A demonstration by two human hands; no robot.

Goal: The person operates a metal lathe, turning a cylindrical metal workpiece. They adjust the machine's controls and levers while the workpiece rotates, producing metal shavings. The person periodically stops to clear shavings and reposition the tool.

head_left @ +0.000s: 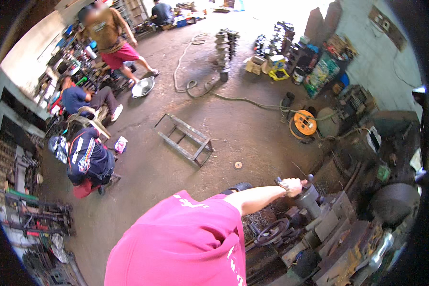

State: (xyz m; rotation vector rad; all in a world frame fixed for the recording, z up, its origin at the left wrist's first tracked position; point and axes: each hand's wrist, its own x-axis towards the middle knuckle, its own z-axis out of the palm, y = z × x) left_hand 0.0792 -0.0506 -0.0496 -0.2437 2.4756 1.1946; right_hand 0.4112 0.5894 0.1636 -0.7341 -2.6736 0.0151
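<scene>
At right of centre, somewhat below the middle of the frame, the person's left hand (293, 186), judged so from the turn of the shoulder, is closed in a fist around a dark bar handle (311, 178), whose ends show on either side of the grip; the exact set of the fingers is too small to make out. The handle sits at the top of a grey metal cylinder (310, 202) on a lathe-like machine that fills the lower right. The right hand is out of sight, so I cannot tell its state. Below the outstretched forearm are a spoked handwheel (272, 232) and, close by, a scatter of metal shavings (258, 218). The step in hand looks like turning or steadying the handle; the next move probably calls for an even pull with the grip kept firm and the wrist clear of the metal parts around it. Near the centre of the frame a rectangular metal frame (188, 127) stands on the floor, an orange-faced reel (304, 123) lies to its right, and a co-worker in a dark shirt (88, 155) sits at the left, well apart from the machine
</scene>
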